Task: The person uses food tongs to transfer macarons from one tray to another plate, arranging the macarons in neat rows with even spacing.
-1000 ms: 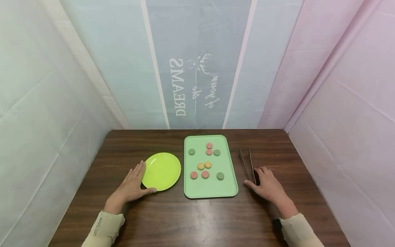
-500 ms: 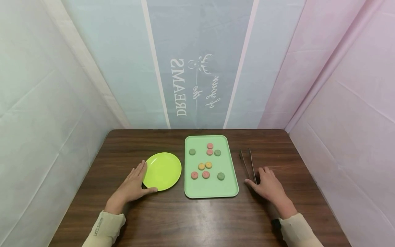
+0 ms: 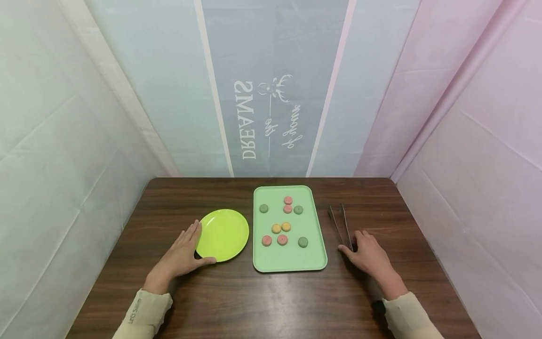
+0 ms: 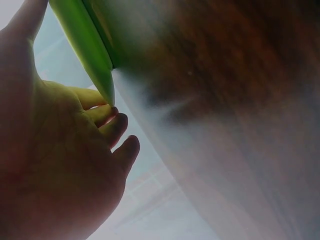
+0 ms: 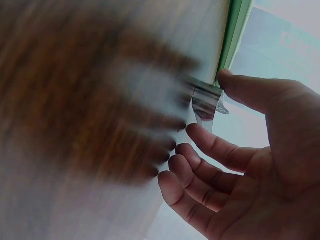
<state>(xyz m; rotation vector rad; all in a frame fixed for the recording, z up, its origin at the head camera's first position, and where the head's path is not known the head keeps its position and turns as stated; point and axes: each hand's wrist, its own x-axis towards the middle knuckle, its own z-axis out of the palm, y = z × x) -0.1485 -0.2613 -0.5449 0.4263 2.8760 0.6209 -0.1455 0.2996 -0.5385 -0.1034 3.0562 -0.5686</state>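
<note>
My left hand (image 3: 181, 253) lies at the left side of a lime-green plate (image 3: 223, 235), its fingers extended along the rim and its thumb at the near edge. In the left wrist view, fingertips touch the underside of the plate (image 4: 87, 50). At the right, my right hand (image 3: 369, 253) rests on the table around the near end of metal tongs (image 3: 345, 228), thumb and fingers spread. The right wrist view has the tongs' bent end (image 5: 206, 100) between thumb and index finger, the thumb tip close to it. The tongs' arms stand apart, pointing away.
Between the hands lies a pale green tray (image 3: 290, 263) holding several macaron-like rounds: pink ones (image 3: 282, 240), yellow ones (image 3: 276, 229) and green ones (image 3: 303, 242). All sit on a dark wooden table (image 3: 271, 306). Cloth walls (image 3: 271, 47) rise at the back and both sides.
My right thumb has shifted slightly right, closer to the tongs' near end. The left hand, plate, tray and rounds keep their places.
</note>
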